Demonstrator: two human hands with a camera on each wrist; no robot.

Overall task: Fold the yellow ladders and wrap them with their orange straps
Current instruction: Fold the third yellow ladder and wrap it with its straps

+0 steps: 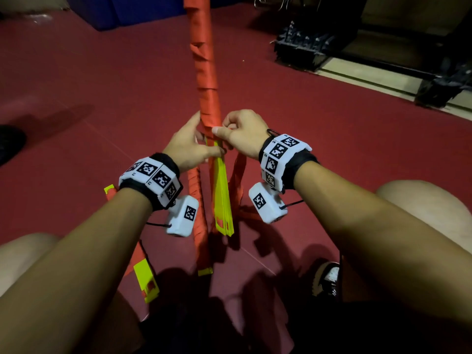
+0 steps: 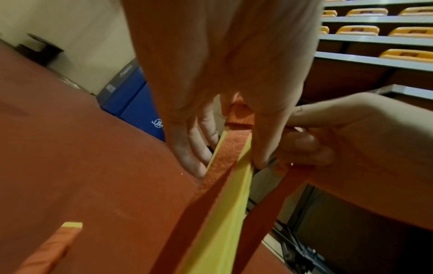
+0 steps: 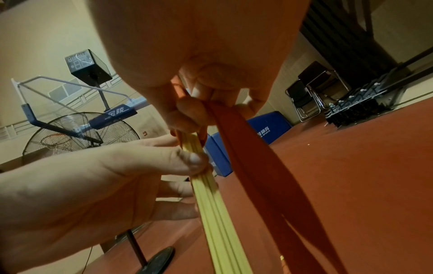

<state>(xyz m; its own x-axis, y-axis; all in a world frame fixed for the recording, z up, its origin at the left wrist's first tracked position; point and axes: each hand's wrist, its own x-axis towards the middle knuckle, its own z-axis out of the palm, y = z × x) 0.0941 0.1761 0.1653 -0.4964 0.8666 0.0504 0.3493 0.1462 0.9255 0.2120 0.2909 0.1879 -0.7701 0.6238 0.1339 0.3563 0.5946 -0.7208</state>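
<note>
Ladder [image 1: 222, 190]: folded yellow stack, long axis upright, lower end toward the floor [image 1: 102, 72], upper part already wrapped. Left hand [image 1: 187, 146] pinches the stack from its left; right hand [image 1: 242, 134] pinches the strap [image 3: 243, 140], just right, better placed to wind downward

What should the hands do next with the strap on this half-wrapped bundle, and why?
Probably the right hand should carry the orange strap it pinches once more around the yellow rungs, while the left hand grips the stack. The upper part is already wrapped; the lower rungs are bare and loose strap hangs beside them.
</note>
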